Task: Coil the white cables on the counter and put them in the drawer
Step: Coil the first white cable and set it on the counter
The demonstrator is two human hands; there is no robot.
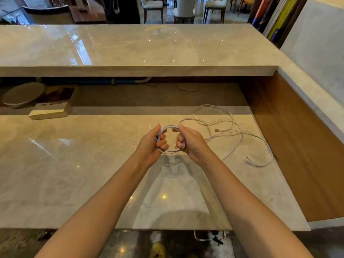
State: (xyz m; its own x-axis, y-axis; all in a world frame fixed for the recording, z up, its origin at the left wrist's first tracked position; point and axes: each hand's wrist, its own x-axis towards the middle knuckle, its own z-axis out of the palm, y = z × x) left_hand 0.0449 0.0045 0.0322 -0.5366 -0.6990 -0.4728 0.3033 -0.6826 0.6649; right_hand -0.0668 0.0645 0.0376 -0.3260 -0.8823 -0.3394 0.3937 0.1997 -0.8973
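Left hand (151, 143) and right hand (188, 141) both closed on coiled white cable (170, 127) above mid-worktop (74, 164); loose white cable (240, 135) sprawls toward right edge.

Soft, even light; ceiling lamps glare off my glossy tabletop (74, 164), arm shadows below, edges bowed.

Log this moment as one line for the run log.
step: coiling | left hand: holds coil | right hand: holds coil | loose cable: on counter | drawer: not seen

Head view, down over counter (74, 164)
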